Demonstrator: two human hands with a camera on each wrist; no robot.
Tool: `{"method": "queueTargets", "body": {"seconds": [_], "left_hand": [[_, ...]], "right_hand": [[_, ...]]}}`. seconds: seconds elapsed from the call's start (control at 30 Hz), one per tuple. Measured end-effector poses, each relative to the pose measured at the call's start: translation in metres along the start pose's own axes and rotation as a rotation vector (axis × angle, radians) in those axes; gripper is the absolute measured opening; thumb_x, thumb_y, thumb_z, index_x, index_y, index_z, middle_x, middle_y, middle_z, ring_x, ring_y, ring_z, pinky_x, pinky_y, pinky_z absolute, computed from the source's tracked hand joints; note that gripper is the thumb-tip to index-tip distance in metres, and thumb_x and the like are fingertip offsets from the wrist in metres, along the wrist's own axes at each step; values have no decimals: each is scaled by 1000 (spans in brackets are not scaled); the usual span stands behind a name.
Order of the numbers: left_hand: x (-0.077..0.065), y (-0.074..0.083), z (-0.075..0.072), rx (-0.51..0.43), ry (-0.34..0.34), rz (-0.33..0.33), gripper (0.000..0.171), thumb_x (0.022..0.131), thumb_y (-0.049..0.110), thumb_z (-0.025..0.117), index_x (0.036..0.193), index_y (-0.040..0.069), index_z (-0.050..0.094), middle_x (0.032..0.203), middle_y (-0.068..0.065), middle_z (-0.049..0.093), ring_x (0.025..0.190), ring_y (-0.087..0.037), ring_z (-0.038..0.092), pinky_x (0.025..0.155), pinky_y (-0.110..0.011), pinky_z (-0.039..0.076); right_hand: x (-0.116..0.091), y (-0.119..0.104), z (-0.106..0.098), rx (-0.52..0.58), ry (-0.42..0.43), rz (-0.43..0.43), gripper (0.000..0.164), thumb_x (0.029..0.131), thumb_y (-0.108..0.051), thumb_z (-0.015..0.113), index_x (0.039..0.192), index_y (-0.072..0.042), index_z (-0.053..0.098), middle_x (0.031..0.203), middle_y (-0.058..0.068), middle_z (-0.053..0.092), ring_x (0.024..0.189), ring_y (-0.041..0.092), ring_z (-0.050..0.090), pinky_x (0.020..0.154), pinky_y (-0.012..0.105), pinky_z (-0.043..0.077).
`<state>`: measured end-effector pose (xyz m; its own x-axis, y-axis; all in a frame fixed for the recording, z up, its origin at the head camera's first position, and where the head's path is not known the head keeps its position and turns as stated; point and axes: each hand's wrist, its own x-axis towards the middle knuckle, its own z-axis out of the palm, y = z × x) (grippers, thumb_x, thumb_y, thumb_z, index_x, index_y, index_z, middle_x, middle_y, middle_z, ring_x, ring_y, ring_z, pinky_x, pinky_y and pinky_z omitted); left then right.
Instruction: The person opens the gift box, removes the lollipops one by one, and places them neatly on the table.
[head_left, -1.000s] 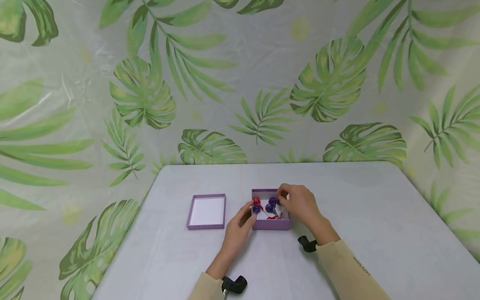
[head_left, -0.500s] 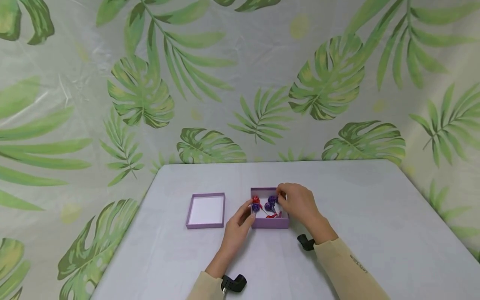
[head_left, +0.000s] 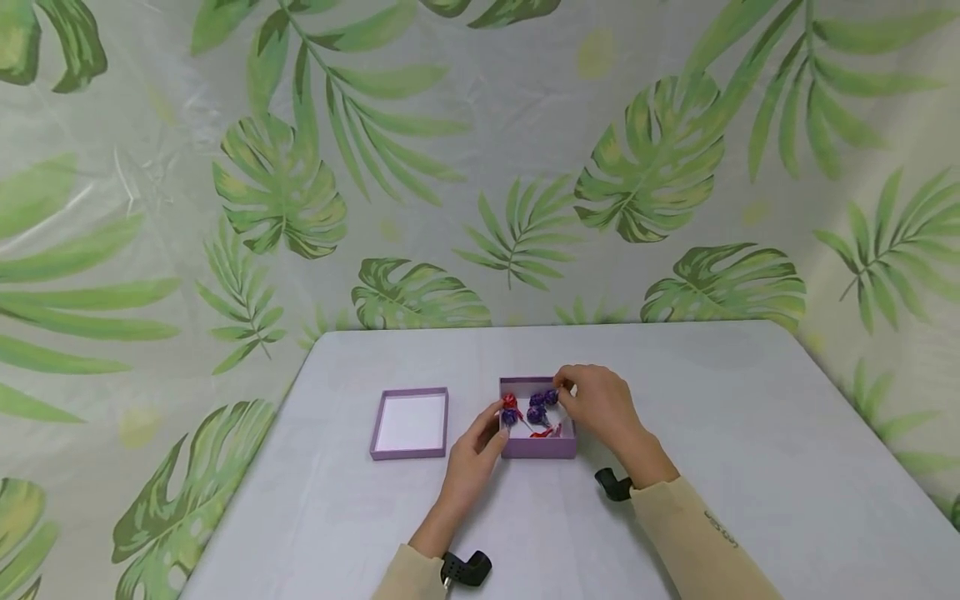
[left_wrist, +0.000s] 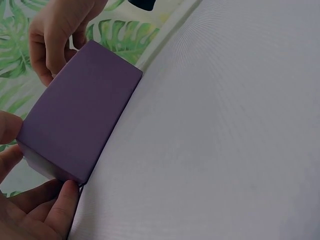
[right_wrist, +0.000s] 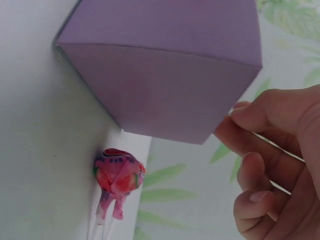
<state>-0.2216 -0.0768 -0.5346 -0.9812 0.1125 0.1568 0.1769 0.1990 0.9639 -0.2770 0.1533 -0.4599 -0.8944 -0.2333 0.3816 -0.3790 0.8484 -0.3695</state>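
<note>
1. Box point(head_left: 538, 448), purple with a white interior, stands uncovered near the middle of the worktop point(head_left: 675, 375).
2. Inside, a red lollipop point(head_left: 510, 400) and a purple lollipop point(head_left: 509, 417) touch at the left; three purple lollipops point(head_left: 536, 415) cluster toward the right.
3. The left hand point(head_left: 475, 456) grips the box's left side by the front corner. The right hand point(head_left: 602, 410) bends its fingers over the right rear, beside the cluster; whether it pinches anything, I cannot tell.
4. Good handling here seems to call for light bracing on the left, so the thin walls don't bow, and small fingertip movements on the right, so neighbours aren't dislodged.
5. A pink-red lollipop point(right_wrist: 118, 172) appears to lie outside, just beside the right wall.
6. Left of the box, a shallow lid point(head_left: 408, 455) rests hollow side up.
7. The worktop is smooth and white; behind hangs a pale leaf-patterned sheet point(head_left: 525, 125).
</note>
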Motion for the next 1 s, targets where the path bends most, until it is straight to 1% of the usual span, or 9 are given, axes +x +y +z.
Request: {"method": "queueTargets", "body": {"seconds": [0.23, 0.37, 0.5, 0.7, 0.83, 1.0], "left_hand": [[-3, -1, 1, 3, 8, -11, 48, 103, 26, 60, 150, 26, 50, 146, -7, 54, 134, -20, 51, 110, -33, 42], [-4, 0, 2, 6, 7, -11, 49, 103, 29, 60, 150, 26, 50, 146, -8, 54, 134, -20, 51, 110, -33, 42], [-5, 1, 3, 2, 8, -7, 48, 103, 28, 60, 150, 25, 51, 146, -9, 54, 134, -22, 51, 109, -34, 43], [-4, 1, 3, -3, 17, -17, 47, 102, 27, 60, 149, 26, 52, 145, -8, 55, 133, -21, 52, 109, -34, 43], [-3, 2, 3, -1, 17, -1, 47, 103, 26, 60, 149, 25, 52, 146, -9, 55, 134, -22, 52, 109, -36, 43], [-2, 3, 2, 11, 16, 12, 47, 104, 24, 59, 150, 24, 51, 146, -9, 55, 134, -23, 52, 109, -36, 43]], "right_hand": [[-3, -1, -4, 32, 32, 15, 10, 87, -12, 71, 92, -18, 77, 80, -9, 69, 65, 14, 54, 52, 31, 43], [-5, -2, -8, 44, 44, 25, 10, 88, -13, 70, 93, -18, 77, 82, -8, 70, 64, 14, 52, 53, 30, 41], [-6, -3, -12, 46, 58, 35, 10, 88, -14, 68, 93, -19, 76, 82, -7, 70, 61, 15, 49, 52, 30, 39], [-7, -6, -18, 52, 93, 20, 10, 89, -13, 69, 93, -17, 76, 79, -6, 70, 58, 13, 48, 52, 30, 39], [-7, -9, -22, 55, 115, 11, 10, 90, -13, 69, 95, -16, 77, 78, -5, 69, 58, 13, 48, 53, 30, 40], [-6, -11, -24, 61, 116, -4, 11, 90, -12, 69, 96, -15, 77, 77, -5, 68, 59, 12, 48, 53, 30, 39]]}}
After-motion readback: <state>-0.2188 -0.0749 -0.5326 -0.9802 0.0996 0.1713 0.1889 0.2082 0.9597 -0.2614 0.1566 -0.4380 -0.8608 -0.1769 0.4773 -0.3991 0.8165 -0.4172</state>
